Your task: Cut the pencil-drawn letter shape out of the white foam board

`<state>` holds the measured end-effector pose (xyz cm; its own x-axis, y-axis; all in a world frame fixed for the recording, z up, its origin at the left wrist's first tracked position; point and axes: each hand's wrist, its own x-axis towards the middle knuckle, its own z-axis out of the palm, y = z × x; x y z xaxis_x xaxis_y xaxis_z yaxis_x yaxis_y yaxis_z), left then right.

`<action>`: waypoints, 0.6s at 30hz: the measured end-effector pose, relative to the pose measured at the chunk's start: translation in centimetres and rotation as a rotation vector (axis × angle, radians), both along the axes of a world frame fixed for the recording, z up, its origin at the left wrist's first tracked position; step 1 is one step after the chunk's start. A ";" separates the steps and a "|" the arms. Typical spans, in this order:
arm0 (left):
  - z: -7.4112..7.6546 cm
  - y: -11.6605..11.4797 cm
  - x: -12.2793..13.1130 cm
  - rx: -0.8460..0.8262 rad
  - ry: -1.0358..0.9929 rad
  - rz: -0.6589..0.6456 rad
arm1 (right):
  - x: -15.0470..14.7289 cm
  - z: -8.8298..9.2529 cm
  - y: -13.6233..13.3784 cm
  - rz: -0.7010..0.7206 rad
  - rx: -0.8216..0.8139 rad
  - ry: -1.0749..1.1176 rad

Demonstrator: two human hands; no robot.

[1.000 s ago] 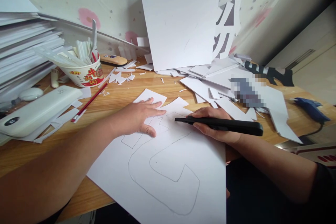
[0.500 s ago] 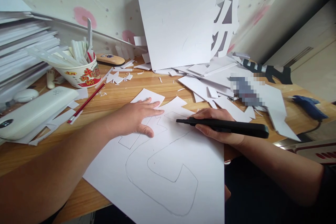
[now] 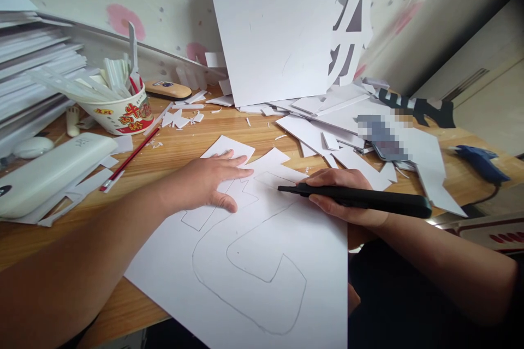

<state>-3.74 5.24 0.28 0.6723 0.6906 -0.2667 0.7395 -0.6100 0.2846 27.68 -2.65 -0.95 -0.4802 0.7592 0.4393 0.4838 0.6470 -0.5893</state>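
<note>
A large white sheet with a pencilled outline lies on the wooden desk in front of me. My left hand rests flat on the sheet's upper part, fingers spread, pressing it down. My right hand is closed around a black utility knife, whose tip points left and rests on the sheet near the drawn line.
White board offcuts litter the desk behind the sheet, and a big white board leans on the wall. At left are a paper cup of scraps, a red pencil and a white device. A blue glue gun lies right.
The knife and my right hand have slid slightly to the right along the sheet. My left hand stays pressed on the sheet; the view has shifted a little.
</note>
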 end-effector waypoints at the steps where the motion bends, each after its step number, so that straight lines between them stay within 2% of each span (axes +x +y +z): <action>1: 0.0 0.0 0.0 0.004 0.004 -0.003 | 0.1 0.0 0.0 0.002 -0.005 0.003; 18: 0.1 0.0 0.0 0.021 -0.008 -0.015 | 1.3 -0.2 -1.2 0.031 0.049 -0.019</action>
<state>-3.73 5.25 0.34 0.6844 0.6859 -0.2473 0.7283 -0.6266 0.2774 29.01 -3.87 -1.17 -0.5115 0.7216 0.4665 0.4742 0.6898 -0.5471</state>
